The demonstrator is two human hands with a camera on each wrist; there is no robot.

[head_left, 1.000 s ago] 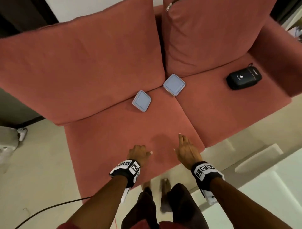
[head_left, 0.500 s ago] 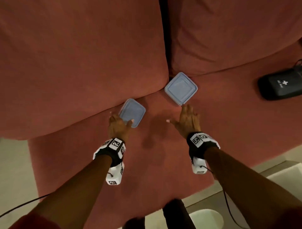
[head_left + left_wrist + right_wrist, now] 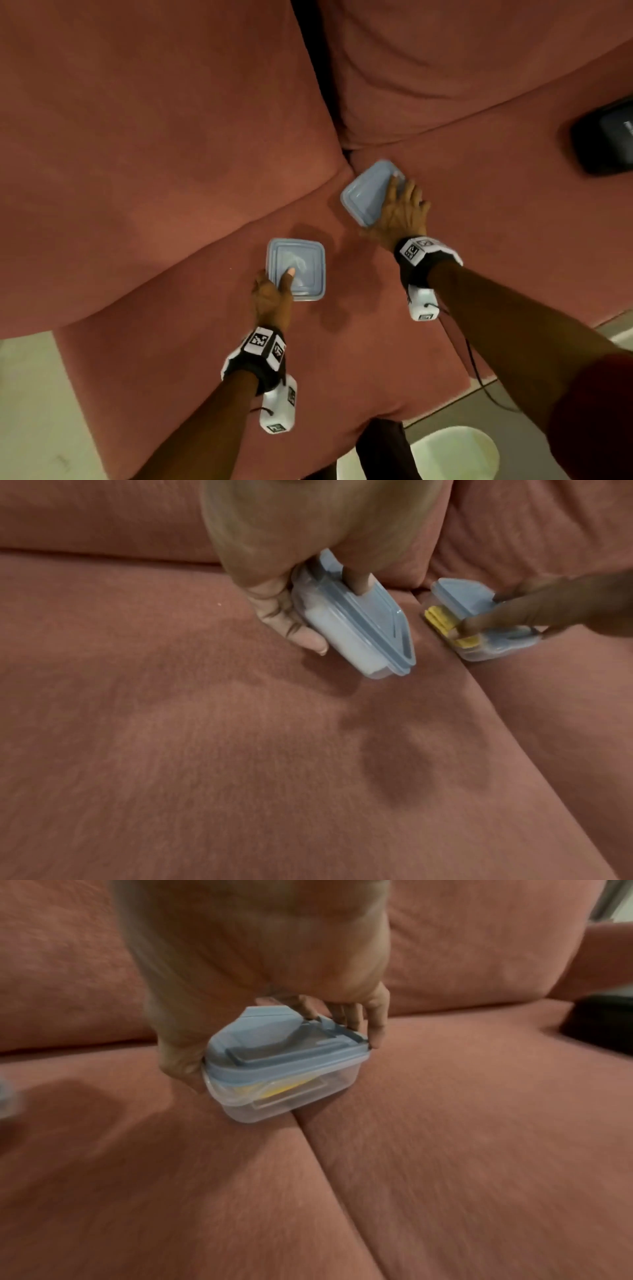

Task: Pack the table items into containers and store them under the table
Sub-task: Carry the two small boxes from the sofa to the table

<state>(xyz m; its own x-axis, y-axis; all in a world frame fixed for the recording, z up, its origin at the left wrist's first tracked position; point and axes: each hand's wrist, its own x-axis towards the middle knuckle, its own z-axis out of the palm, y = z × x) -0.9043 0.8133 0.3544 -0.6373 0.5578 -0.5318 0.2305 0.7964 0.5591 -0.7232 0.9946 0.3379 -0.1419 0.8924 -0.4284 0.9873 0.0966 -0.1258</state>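
While both sit on the sofa (image 3: 171, 171), left hand (image 3: 272, 301) grips the white-filled container (image 3: 301, 267), thumb on lid; right hand (image 3: 400, 212) clasps the yellow-filled container (image 3: 364, 193).

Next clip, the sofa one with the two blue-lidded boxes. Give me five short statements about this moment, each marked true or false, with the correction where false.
1. The left hand grips the container with white contents, thumb on its lid. True.
2. The right hand rests flat on the sofa and holds nothing. False: it grips the container with yellow contents.
3. Both containers have their blue lids on. True.
4. The black pouch lies between the two containers. False: it lies apart, at the right edge of the head view.
5. The containers are stacked one on the other. False: they are apart, one in each hand.
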